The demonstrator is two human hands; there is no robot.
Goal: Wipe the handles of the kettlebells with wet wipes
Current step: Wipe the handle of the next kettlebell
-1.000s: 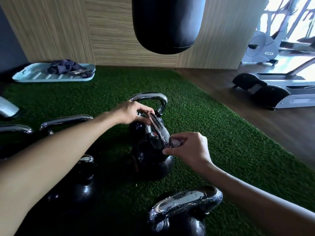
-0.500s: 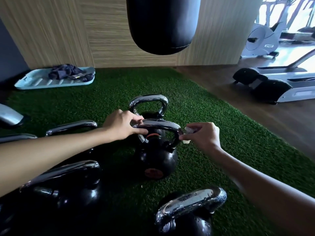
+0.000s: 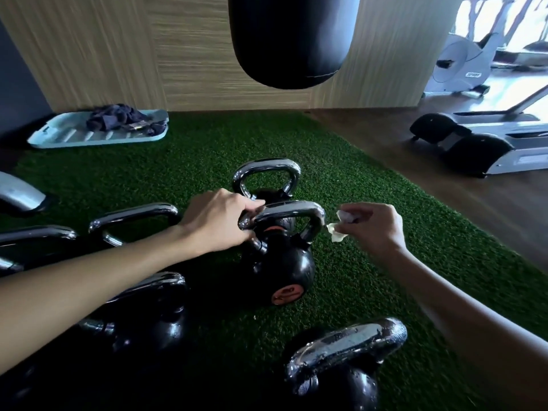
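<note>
Left hand (image 3: 219,221): fingers curled over the left end of the chrome handle (image 3: 290,210), gripping it.
Right hand (image 3: 373,226): pinched a crumpled wet wipe (image 3: 336,232) between thumb and fingers, just right of the handle's right corner; whether the wipe touched metal could not be told.
Centre kettlebell (image 3: 278,268): stood upright on green turf (image 3: 207,158), mid-frame; rear kettlebell (image 3: 267,167) close behind it.
Risk, coverage: the gripping fingers covered the handle's left end; that patch would likely go unwiped unless the hold shifted.
Risk, wipe: held so small and bunched, it might slip from the pinch or clean only a narrow strip.
Risk, footing: turf was soft; a hard sideways rub could tip the bell against its neighbour.
Hidden: left palm and fingertips behind the handle; the kettlebells (image 3: 133,215) at frame left were dark and cut off; droplets showed on the lower-right kettlebell (image 3: 347,345), its body cropped.
</note>
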